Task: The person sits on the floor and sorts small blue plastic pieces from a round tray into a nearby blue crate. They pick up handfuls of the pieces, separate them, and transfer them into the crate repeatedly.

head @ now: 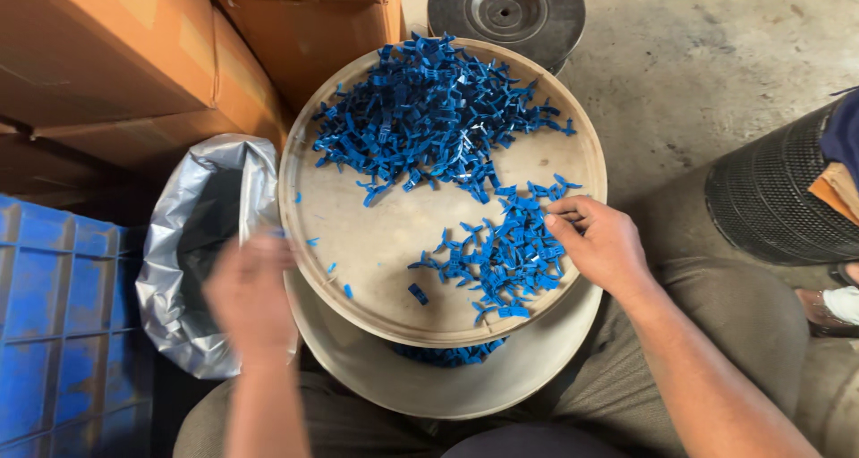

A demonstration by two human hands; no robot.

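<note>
A round tan tray rests on a pale bowl on my lap. Many small blue plastic pieces are heaped at the tray's far side, and a smaller patch lies near its right front. My right hand rests on that smaller patch, fingers curled over the pieces. My left hand, blurred, hovers at the tray's left rim above a silver plastic bag; whether it holds pieces I cannot tell. More blue pieces lie in the bowl under the tray.
Brown cardboard boxes stand at the upper left. A blue plastic crate sits at the left edge. A dark round metal disc lies beyond the tray. A black mesh basket and another person's foot are at right.
</note>
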